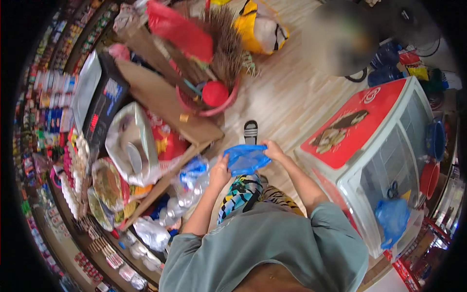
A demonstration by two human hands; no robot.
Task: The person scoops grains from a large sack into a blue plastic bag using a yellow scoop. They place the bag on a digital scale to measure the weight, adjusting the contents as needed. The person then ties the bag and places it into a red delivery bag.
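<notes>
A thin blue plastic bag (245, 160) is stretched between my two hands in front of my body. My left hand (220, 172) grips its left edge, and my right hand (273, 150) pinches the upper right corner. The film looks loose and flat, with nothing plainly visible inside. Below the bag are my patterned trousers (244, 188), and a foot in a black striped slide sandal (250, 132) shows just beyond it.
To the right stands a glass-topped freezer (343, 179), with scissors (392, 189) and another blue bag (392, 221) on it. On the left are a cardboard box (160, 98), an open white sack (115, 146) and a digital scale (105, 98). A pink basin (209, 111) holds brooms ahead. A blurred person (339, 40) is farther off.
</notes>
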